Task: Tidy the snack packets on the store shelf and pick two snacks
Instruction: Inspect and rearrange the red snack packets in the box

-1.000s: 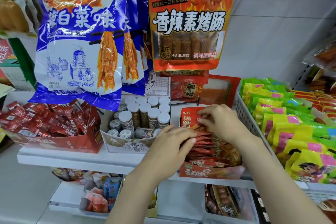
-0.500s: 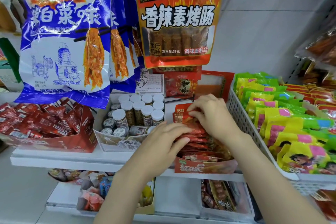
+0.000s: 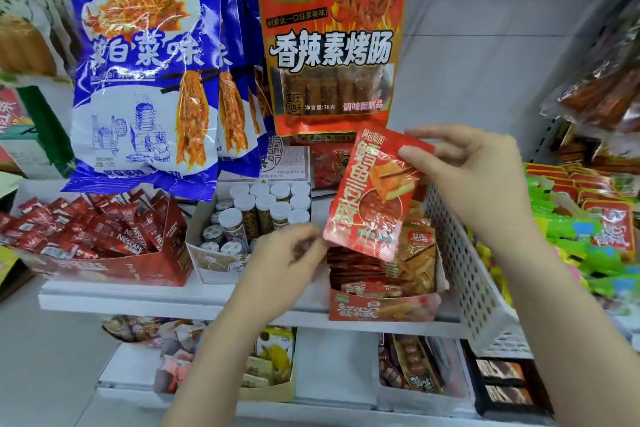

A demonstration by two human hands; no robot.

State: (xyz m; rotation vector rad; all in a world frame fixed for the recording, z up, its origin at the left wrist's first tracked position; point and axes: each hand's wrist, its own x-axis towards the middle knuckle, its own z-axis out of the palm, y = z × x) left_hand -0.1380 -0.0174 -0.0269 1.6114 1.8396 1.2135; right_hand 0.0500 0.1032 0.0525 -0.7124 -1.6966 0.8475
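The right hand [image 3: 474, 177] pinches the upper right corner of a red snack packet [image 3: 372, 194] between thumb and fingers. The left hand [image 3: 287, 260] is blurred; its curled fingertips meet the packet's lower left edge, and appear to pinch it, though this cannot be confirmed. The packet is thus held tilted between the two hands, above the open display carton [image 3: 381, 308] that sits directly below the right hand and just right of the left.

Handling, as judged: the packet is light, thin and flexible. Its glossy film is probably slippery, so grip the flat sealed margins at the corners, not the filled centre. The contents look soft; avoid squeezing.

Appearance: red-orange foil, crinkled and reflective, with large pale characters down the left side and a picture of a sliced piece over a bowl of red sauce.

Outward of the right hand stands a white perforated basket [image 3: 460, 263]; beyond the left hand, a box of capped jars [image 3: 266, 208].
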